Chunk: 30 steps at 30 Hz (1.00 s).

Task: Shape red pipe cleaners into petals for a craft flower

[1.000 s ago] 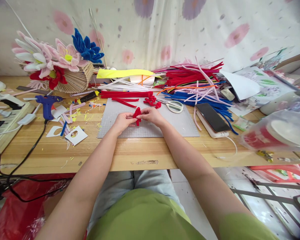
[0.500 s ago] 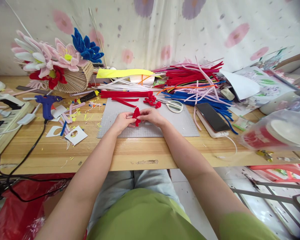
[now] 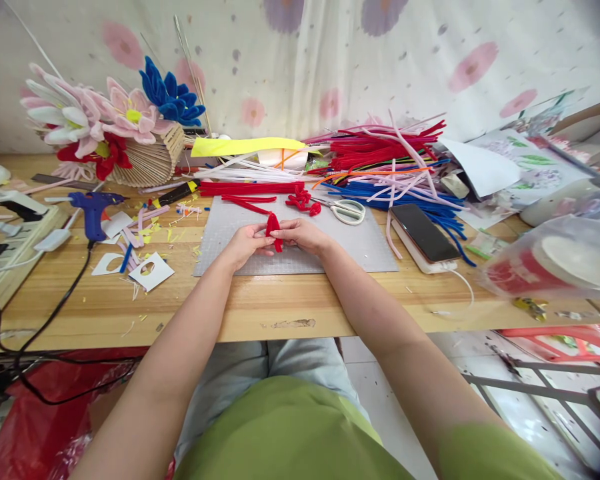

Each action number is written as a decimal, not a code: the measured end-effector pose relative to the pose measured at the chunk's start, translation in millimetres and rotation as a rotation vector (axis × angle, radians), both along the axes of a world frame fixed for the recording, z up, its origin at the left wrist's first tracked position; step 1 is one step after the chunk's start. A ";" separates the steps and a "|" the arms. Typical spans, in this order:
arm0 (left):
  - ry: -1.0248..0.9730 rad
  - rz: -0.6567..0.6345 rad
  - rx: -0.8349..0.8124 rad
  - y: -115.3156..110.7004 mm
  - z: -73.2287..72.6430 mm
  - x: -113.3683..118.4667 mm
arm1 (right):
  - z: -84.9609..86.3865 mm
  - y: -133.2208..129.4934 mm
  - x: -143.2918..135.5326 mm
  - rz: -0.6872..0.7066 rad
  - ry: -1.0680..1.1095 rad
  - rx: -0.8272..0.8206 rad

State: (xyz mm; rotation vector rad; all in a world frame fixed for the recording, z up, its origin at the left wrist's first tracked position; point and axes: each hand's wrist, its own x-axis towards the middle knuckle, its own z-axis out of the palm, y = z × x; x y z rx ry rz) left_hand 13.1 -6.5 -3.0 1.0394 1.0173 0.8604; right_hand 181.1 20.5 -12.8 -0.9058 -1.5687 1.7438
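Both hands meet over a grey cutting mat. Between them is a bent red pipe cleaner, looped into a petal-like shape. My left hand pinches it from the left, and my right hand grips it from the right with thumb and fingertips. Just beyond the hands lie straight red pipe cleaners and a small cluster of curled red pieces. Scissors with pale handles rest on the mat to the right of that cluster.
A blue glue gun and cut white cards lie on the left. Pipe-cleaner flowers stand behind them. Piled red pipe cleaners, a phone and a bagged cup are on the right.
The red pipe cleaner has turned slightly between the fingers, and its upper part now looks taller and narrower. Both hands stay in nearly the same place.
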 end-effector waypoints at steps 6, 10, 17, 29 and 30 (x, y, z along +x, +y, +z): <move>0.058 0.062 0.099 1.6 -6.4 0.2 | 2.3 -0.8 -5.3 -0.194 0.025 -0.114; 0.251 0.176 0.374 7.0 -17.1 -3.1 | 0.1 3.4 -5.3 -0.293 0.057 -0.144; 0.383 0.156 0.417 7.3 -22.3 -6.0 | -3.1 5.5 -3.4 -0.283 0.043 -0.105; 0.303 0.145 0.292 6.0 -13.1 -1.0 | -3.7 5.5 -3.5 -0.260 0.117 -0.095; 0.282 0.193 0.250 5.9 -11.2 0.1 | -3.3 5.5 -3.7 -0.263 0.142 -0.105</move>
